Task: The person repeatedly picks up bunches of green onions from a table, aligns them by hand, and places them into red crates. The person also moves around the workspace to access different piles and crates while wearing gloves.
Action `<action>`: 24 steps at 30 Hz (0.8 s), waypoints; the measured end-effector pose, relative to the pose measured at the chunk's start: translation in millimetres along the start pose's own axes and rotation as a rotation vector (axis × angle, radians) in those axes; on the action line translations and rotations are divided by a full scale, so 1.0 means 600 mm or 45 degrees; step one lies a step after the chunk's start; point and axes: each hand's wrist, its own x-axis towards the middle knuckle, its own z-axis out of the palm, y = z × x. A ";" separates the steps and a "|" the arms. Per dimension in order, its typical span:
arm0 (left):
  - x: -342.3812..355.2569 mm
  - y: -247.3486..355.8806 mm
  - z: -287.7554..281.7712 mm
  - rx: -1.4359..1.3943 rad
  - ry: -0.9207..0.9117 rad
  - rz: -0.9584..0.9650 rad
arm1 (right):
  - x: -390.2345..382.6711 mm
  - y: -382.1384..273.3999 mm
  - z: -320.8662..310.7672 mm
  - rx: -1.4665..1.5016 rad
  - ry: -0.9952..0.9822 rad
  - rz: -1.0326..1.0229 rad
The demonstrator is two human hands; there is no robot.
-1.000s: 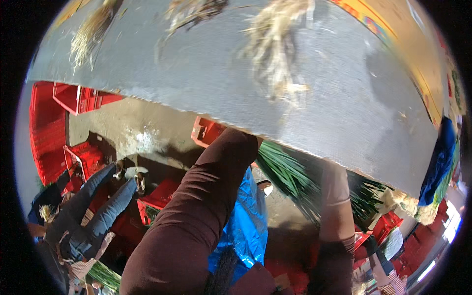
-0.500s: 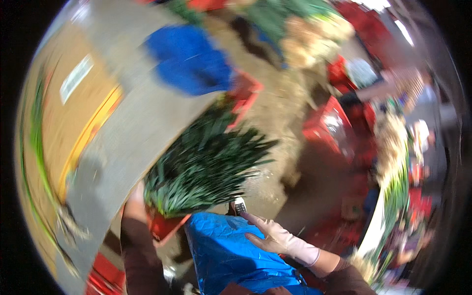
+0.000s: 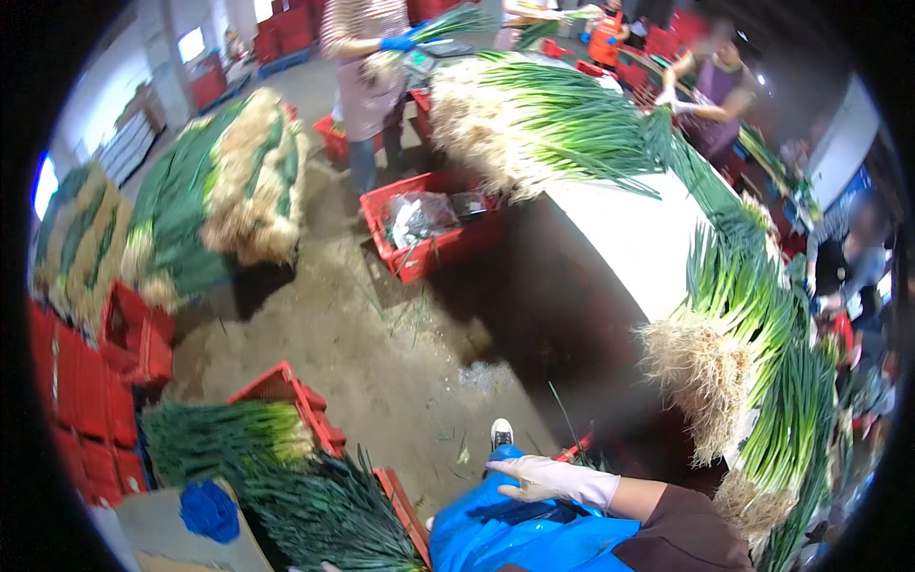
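My right hand [image 3: 548, 480], in a pale glove, is held over my blue plastic apron [image 3: 534, 534]. Its fingers are stretched out and nothing is in them. Only a pale bit at the lower edge, beside the dark green leaves [image 3: 315, 505], may be my left hand; its fingers are hidden. Those leaves lie bundled in a red crate [image 3: 405, 520] to my left. To my right, bunches of green onions [image 3: 753, 315] with pale stringy roots lie along a white table [image 3: 620, 238].
A red crate [image 3: 434, 253] with clear plastic inside stands on the floor ahead. More onion bundles are piled at left [image 3: 205, 191], near stacked red crates [image 3: 86, 400]. A blue crumpled thing [image 3: 209, 511] sits lower left. Co-workers [image 3: 367, 76] stand beyond the table.
My view has swung to the right, bringing the white table and co-workers into clearer sight. My left forearm has left the picture; my right hand stays over the apron.
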 end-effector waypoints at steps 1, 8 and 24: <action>0.027 0.031 -0.012 -0.300 -0.184 -0.014 | -0.012 0.013 -0.024 0.062 0.009 0.021; 0.287 0.428 -0.141 -1.410 -0.634 0.251 | -0.078 0.133 -0.187 0.323 0.372 0.084; 0.684 1.193 -0.420 -1.688 0.037 1.601 | -0.127 0.233 -0.390 1.008 1.042 0.566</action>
